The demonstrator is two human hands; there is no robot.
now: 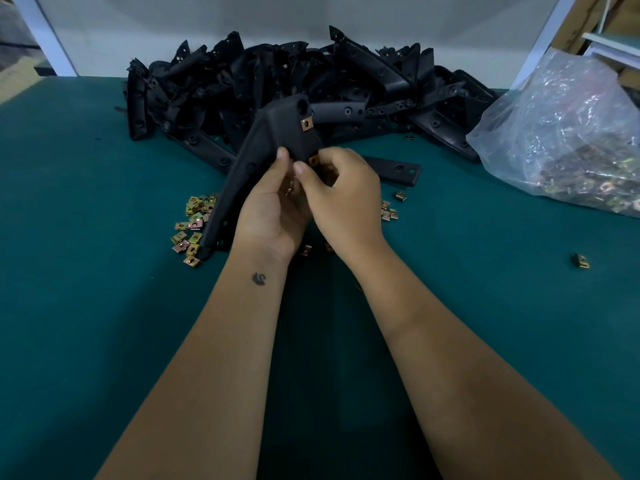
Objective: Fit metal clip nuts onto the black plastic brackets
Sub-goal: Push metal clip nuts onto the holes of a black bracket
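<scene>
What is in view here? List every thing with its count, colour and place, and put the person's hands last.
held bracket: one, black, raised over the table centre, in both hands
fitted clip nut: one, brass-coloured, on the held bracket's upper edge
second clip nut: one, brass-coloured, at the right fingertips on the bracket's edge
bracket pile: many, black, far centre of the table
loose clip nuts: many, brass-coloured, scattered left of the hands, a few to the right
plastic bag: one, clear, far right, holding more small metal parts
table: one, green top
left hand: holds the bracket from below
right hand: pinches the second clip nut
</scene>
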